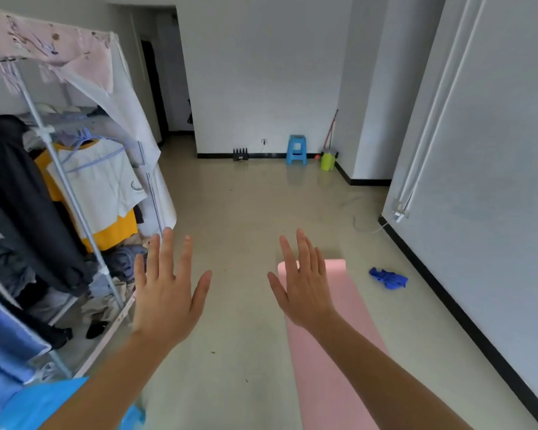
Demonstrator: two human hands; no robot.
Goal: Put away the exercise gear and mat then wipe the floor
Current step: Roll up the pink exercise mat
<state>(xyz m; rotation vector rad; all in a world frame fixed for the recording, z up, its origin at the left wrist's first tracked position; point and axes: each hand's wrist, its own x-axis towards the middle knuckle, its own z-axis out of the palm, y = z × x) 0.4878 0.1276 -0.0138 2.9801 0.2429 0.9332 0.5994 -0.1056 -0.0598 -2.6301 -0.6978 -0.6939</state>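
Observation:
A pink exercise mat lies unrolled on the floor, running from the bottom of the view toward the middle of the room. A crumpled blue cloth lies on the floor to the right of the mat's far end. My left hand is raised in front of me with fingers spread, holding nothing. My right hand is also raised with straight fingers, empty, and it hides part of the mat's far left corner.
An open fabric wardrobe full of hanging clothes stands at the left. Against the far wall are a blue stool, a green bucket with a mop, and a black rack. A white cable trails along the right wall.

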